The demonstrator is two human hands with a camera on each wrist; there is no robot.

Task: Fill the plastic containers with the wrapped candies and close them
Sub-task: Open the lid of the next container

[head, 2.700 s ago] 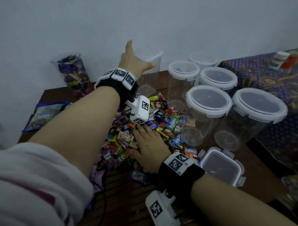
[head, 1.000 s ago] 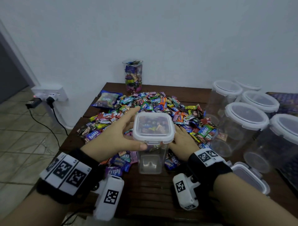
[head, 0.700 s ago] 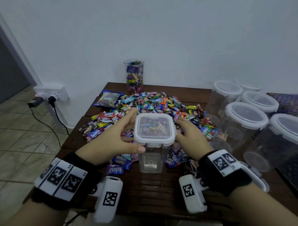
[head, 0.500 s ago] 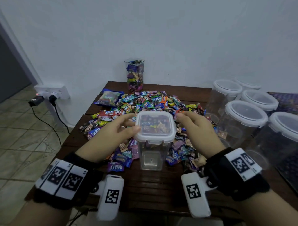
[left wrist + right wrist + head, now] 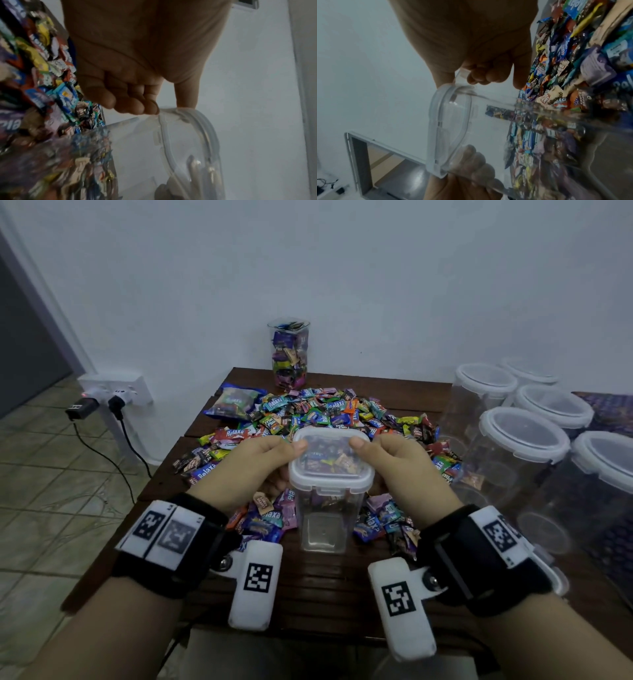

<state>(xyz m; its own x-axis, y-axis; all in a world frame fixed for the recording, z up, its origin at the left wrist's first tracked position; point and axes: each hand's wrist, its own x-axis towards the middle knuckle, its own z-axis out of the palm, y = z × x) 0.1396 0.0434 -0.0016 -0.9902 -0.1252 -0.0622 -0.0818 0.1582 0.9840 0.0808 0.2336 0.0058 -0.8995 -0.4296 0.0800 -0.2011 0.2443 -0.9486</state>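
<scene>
Since the frame 0.5 s before, both hands had shifted from the sides of the square container [image 5: 327, 498] up to the far corners of its lid [image 5: 330, 462], thumbs on top. The left hand [image 5: 251, 470] pinched the lid's left side, thumb above and curled fingers [image 5: 133, 106] under the rim; the right hand [image 5: 407, 470] did the same on the right, and it seemed to have a side clip under its fingertips, though the wrist view was too blurred to be sure. The container stood empty on the counter [image 5: 325, 587], at the near edge of the heap of candies [image 5: 329, 412]. This looked like the opening step: the lid had to come off before any filling. The next move called for releasing the clips, lifting the lid clear and setting it aside, then scooping candies in.
</scene>
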